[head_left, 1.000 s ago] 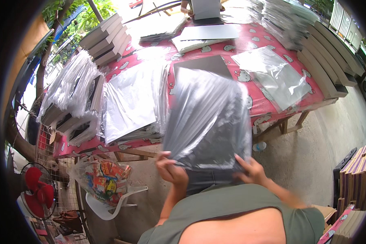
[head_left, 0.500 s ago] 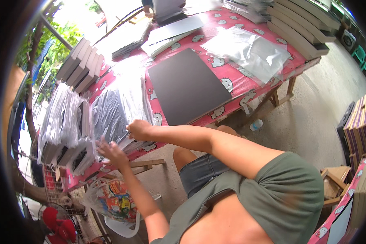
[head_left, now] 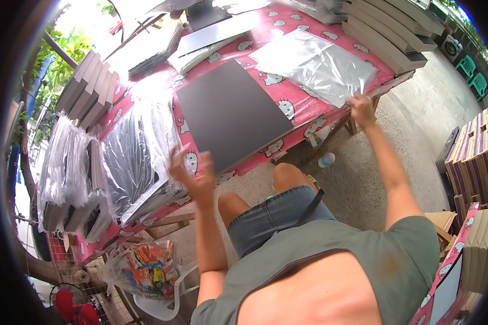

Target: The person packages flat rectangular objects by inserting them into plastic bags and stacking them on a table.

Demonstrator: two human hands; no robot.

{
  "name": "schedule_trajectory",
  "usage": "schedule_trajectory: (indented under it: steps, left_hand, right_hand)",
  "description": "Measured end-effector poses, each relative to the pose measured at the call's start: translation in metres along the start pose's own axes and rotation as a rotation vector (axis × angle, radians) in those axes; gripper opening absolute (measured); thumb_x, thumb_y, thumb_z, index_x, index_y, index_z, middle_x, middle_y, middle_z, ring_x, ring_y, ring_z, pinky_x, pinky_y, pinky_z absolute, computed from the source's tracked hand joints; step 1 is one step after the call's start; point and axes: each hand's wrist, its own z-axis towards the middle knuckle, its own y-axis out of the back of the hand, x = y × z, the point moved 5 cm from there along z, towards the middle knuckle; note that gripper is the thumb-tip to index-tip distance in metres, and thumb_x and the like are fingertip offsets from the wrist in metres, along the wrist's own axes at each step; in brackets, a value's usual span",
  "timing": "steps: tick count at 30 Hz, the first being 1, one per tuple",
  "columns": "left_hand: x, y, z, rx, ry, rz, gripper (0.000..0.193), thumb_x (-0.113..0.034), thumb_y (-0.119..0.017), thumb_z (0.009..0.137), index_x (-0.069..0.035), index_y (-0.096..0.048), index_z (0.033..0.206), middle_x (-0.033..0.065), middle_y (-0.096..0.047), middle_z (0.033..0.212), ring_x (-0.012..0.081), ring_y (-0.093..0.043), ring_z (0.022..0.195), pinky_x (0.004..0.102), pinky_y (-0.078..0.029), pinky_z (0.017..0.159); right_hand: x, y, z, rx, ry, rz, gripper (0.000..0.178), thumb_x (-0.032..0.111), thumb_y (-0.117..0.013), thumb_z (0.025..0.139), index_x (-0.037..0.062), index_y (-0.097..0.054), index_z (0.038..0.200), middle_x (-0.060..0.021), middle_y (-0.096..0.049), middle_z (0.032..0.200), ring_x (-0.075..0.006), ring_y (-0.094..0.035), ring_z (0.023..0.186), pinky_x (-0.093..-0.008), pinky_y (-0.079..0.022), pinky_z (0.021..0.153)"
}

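Note:
My right hand (head_left: 362, 110) pinches the near corner of a pile of clear plastic bags (head_left: 317, 62) at the right of the table. In the middle lies a flat dark grey board (head_left: 230, 111), or a stack of them; its kind is hard to tell. My left hand (head_left: 194, 177) hovers by the board's near left corner, fingers apart and slightly smeared, with nothing in it. To its left lies a pile of dark flat pieces wrapped in clear plastic (head_left: 133, 149). Beyond it, more plastic-wrapped pieces (head_left: 68, 168) stand stacked at the table's left edge.
A pink cartoon-print cover lies over the table (head_left: 303, 130). Grey box-like stacks stand at the far right (head_left: 382, 40) and far left (head_left: 89, 89). A white chair (head_left: 171, 303) with a bag of colourful packets (head_left: 149, 265) is below left. Striped cartons (head_left: 477, 157) stand at right.
My right hand has crossed from the wrapped pile at left to the clear bags at right and taken hold of a corner. My left hand has moved right, off the wrapped pile.

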Motion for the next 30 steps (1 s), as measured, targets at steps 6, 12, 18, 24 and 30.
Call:
schedule_trajectory:
  steps: [6, 12, 18, 24, 30]
  left_hand:
    - [-0.107, -0.054, -0.014, 0.609, -0.166, -0.445, 0.054, -0.017, -0.072, 0.067, -0.002, -0.047, 0.113, 0.0129, -0.050, 0.108, 0.0212, -0.047, 0.100, 0.0335, -0.034, 0.087]
    - [-0.091, 0.008, 0.004, 0.374, 0.308, -0.539, 0.007, -0.003, -0.063, 0.075, 0.001, -0.062, 0.081, 0.0033, -0.056, 0.062, 0.0041, -0.048, 0.055, 0.0186, -0.038, 0.049]
    - [-0.058, 0.048, -0.004, -0.199, 0.781, -1.399, 0.019, -0.010, -0.066, 0.076, -0.002, -0.057, 0.090, 0.0047, -0.054, 0.078, 0.0120, -0.052, 0.064, 0.0213, -0.042, 0.057]
    - [-0.072, 0.031, 0.004, -0.026, 0.272, -0.607, 0.022, -0.005, -0.069, 0.071, -0.003, -0.055, 0.088, 0.0067, -0.052, 0.088, 0.0133, -0.051, 0.075, 0.0227, -0.041, 0.068]
    - [-0.048, 0.048, -0.016, -0.167, 0.795, -0.981, 0.012, -0.013, -0.062, 0.080, -0.007, -0.054, 0.086, 0.0021, -0.054, 0.073, 0.0116, -0.052, 0.061, 0.0231, -0.044, 0.056]
  right_hand:
    - [0.248, 0.079, -0.065, 0.186, 0.601, 0.552, 0.023, 0.022, -0.067, 0.065, 0.0046, -0.055, 0.074, -0.0117, -0.057, 0.072, -0.0275, -0.057, 0.065, -0.0343, -0.044, 0.055]
    - [0.268, 0.118, -0.055, -0.107, 0.415, 1.168, 0.029, 0.011, -0.074, 0.061, 0.0015, -0.056, 0.082, -0.0071, -0.059, 0.072, -0.0154, -0.058, 0.067, -0.0255, -0.045, 0.058]
    - [0.260, 0.067, -0.059, 0.176, 0.116, 1.538, 0.015, 0.004, -0.053, 0.082, 0.0007, -0.052, 0.097, -0.0017, -0.054, 0.062, -0.0052, -0.049, 0.053, -0.0181, -0.039, 0.049]
    - [0.329, 0.073, -0.073, 0.213, 0.413, 1.356, 0.019, 0.011, -0.061, 0.080, 0.0010, -0.055, 0.095, -0.0045, -0.056, 0.077, -0.0058, -0.049, 0.063, -0.0191, -0.039, 0.054]
    - [0.296, 0.074, -0.054, 0.134, 0.240, 1.436, 0.009, 0.007, -0.056, 0.082, -0.0014, -0.058, 0.078, 0.0028, -0.052, 0.059, -0.0019, -0.042, 0.051, -0.0171, -0.033, 0.046]
